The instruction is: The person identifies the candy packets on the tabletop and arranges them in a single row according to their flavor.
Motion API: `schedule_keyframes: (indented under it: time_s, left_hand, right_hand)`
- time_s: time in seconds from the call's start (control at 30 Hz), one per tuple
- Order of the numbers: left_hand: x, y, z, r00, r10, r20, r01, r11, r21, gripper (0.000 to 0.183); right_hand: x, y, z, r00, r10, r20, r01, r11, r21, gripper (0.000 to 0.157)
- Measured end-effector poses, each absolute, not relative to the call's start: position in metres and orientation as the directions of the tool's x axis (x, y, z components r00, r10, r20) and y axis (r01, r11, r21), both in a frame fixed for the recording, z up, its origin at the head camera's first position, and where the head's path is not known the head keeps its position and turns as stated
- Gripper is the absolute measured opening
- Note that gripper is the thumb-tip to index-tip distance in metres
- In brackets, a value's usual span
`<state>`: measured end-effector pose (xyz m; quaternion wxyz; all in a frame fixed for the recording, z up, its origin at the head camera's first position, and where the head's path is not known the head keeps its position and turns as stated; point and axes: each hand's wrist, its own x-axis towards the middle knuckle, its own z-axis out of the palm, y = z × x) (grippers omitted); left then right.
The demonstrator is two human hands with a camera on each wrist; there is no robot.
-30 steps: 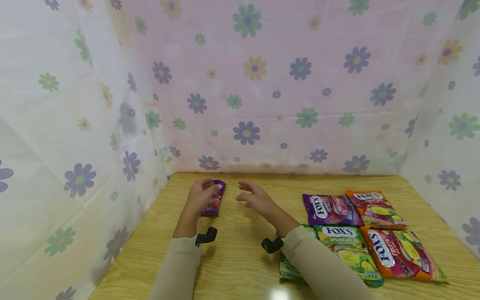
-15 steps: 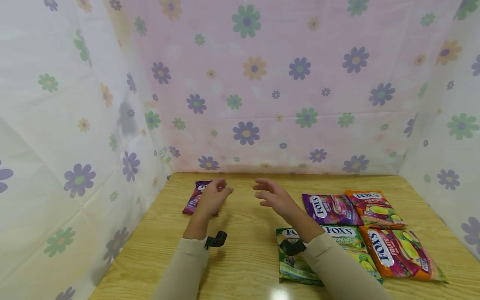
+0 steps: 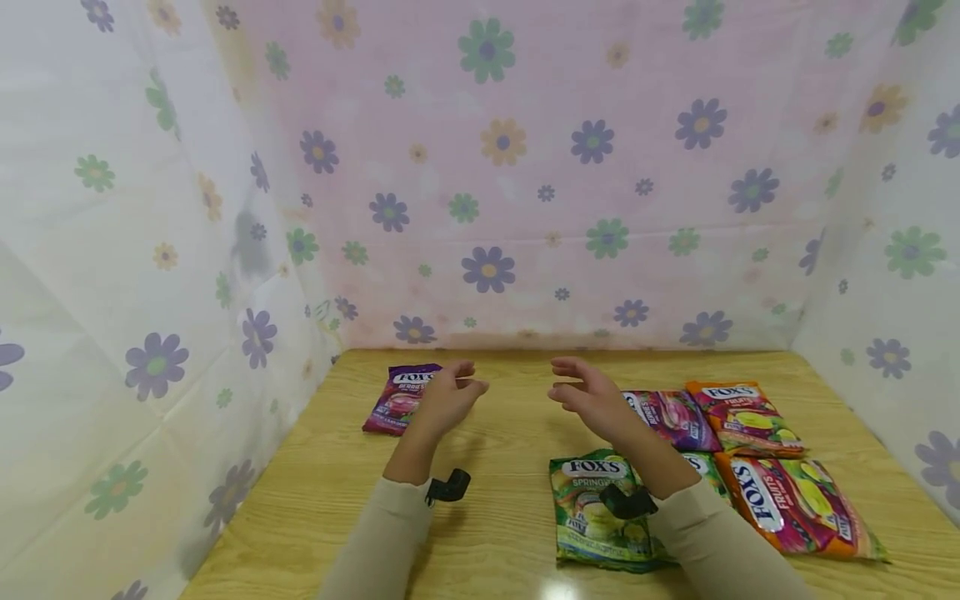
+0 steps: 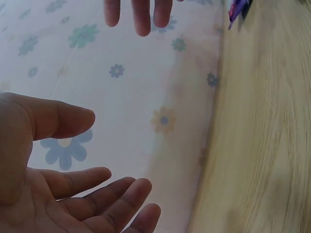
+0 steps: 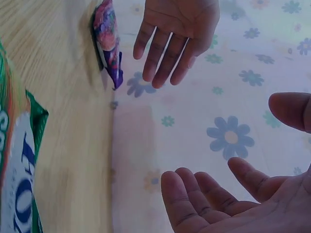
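Note:
My left hand point(image 3: 450, 402) hovers over the table just right of a purple Fox's Berries candy bag point(image 3: 397, 407), whose right side it partly covers. Its fingers are relaxed and hold nothing. Facing it, my right hand point(image 3: 596, 406) is also raised with loosely bent fingers around nothing. Below that hand lies a green Fox's Spring Tea candy bag point(image 3: 592, 508), and behind its forearm a second purple Berries bag point(image 3: 675, 417) partly shows. The left wrist view has the left palm point(image 4: 73, 199) turned inward; in the right wrist view both palms show bare.
Two orange-red Fox's Fruits bags point(image 3: 750, 417) lie at the right, one behind the other. Another green bag point(image 3: 708, 471) is mostly hidden by the right forearm. Floral cloth point(image 3: 540, 233) encloses the wooden table point(image 3: 495, 533) at the back and both sides.
Both hands have shifted to the right and spread further apart. The left purple bag's printed front shows more, and the right forearm covers more of the right-hand purple bag.

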<state>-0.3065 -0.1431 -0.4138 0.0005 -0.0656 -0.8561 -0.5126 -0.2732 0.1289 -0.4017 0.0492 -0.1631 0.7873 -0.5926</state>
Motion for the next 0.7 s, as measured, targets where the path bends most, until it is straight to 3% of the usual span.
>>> schedule_keyframes:
  time_s: [0.33,0.7]
  left_hand:
    - [-0.303,-0.118,-0.411,-0.979,0.193,0.058,0.143,0.463,0.875,0.065]
    - [-0.303,-0.081,-0.408,-0.966,0.244,0.083,0.164,0.337,0.927,0.061]
  right_hand:
    - [-0.269,0.161,-0.393,-0.953,-0.286,0.097,-0.181,0.284,-0.941,0.06]
    - [-0.265,0.206,-0.378,-0.977,-0.196,0.081,-0.136,0.287,-0.948,0.062]
